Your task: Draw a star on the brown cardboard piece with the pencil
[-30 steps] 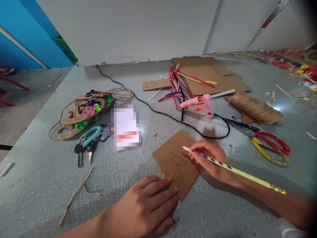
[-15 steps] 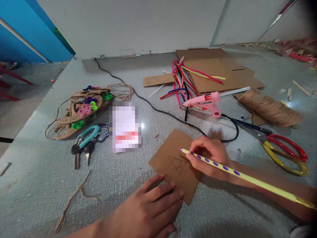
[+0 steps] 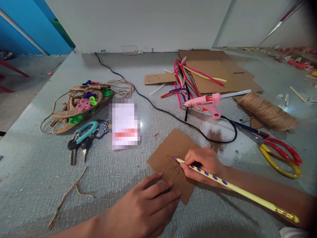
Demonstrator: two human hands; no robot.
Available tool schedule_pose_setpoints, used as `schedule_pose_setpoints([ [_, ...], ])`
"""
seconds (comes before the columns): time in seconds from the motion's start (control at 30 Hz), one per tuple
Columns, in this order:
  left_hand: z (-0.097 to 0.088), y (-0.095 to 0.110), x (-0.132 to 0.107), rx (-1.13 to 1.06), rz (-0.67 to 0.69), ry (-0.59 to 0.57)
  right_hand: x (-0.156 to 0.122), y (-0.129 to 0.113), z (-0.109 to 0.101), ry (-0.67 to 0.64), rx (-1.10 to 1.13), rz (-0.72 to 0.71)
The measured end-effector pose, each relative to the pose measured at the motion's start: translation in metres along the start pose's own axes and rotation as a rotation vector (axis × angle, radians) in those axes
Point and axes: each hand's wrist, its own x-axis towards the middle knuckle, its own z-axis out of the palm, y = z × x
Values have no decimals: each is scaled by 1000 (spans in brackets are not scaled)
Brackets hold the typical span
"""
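Observation:
A square piece of brown cardboard point(image 3: 160, 153) lies turned at an angle in front of me, with a dark star drawn on its middle. My left hand point(image 3: 148, 201) rests open along the cardboard's near left edge, several fingertips on its surface. In my right hand point(image 3: 204, 163) is a pale yellow pencil point(image 3: 237, 191) with purple dots, gripped near its sharpened end. The pencil's tip is over the upper part of the star; whether it touches the cardboard I cannot tell. The pencil's gold end slants toward the lower right.
Beyond the cardboard lie a pink glue gun point(image 3: 205, 104) with a black cord, pipe cleaners point(image 3: 182, 77) and larger cardboard sheets point(image 3: 223, 74). Scissors point(image 3: 279, 155) and a twine roll point(image 3: 269, 110) sit right. Keys point(image 3: 84, 140), twine with fuzzy flowers point(image 3: 81, 99) and a twig point(image 3: 68, 196) are left.
My right hand and the pencil have moved slightly left and down, bringing the tip from above the star to its upper part. My left hand stays on the cardboard. The view has shifted a little.

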Motion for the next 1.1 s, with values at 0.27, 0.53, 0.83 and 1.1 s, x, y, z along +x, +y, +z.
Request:
schedule_pose_setpoints([
  [0.27,-1,0,0,1,-13,-21,-1,0,-1,-15,-22,12],
  [0.53,0,3,-1,-4,-44,-31,-2,1,0,-8,-23,16],
  [0.83,-3,2,0,3,-17,-28,-4,3,1,12,-42,13],
  [1.1,-2,1,0,14,-15,-30,-4,4,1,63,-46,72],
])
